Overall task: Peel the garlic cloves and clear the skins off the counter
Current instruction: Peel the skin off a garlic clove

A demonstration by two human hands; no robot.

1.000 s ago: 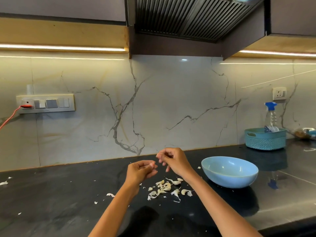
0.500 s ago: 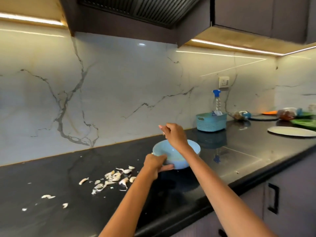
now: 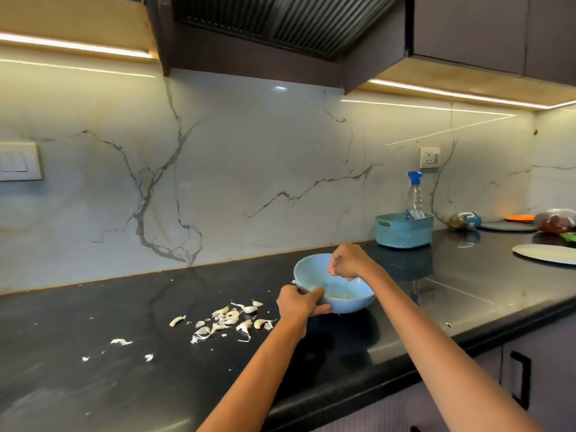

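A light blue bowl [image 3: 349,302] stands on the black counter [image 3: 93,322], tilted toward me. My left hand [image 3: 297,304] grips its near-left rim, thumb inside. My right hand [image 3: 347,263] hovers over the bowl's far side with fingers curled downward; whether it pinches a clove is hidden. Pale peeled garlic lies at the bowl's bottom [image 3: 336,295]. A pile of garlic cloves and papery skins [image 3: 230,319] lies on the counter left of the bowl. Loose skin scraps [image 3: 121,342] lie further left.
A teal basket [image 3: 404,230] with a spray bottle [image 3: 415,194] stands at the back right. Beyond it are a jar [image 3: 464,220], plates [image 3: 545,253] and bagged food [image 3: 556,220]. The counter's front edge runs diagonally below my right arm.
My left hand went from near my right hand above the pile to the bowl's rim and now tilts it. My right hand moved over the bowl and lowered. The view swung right.
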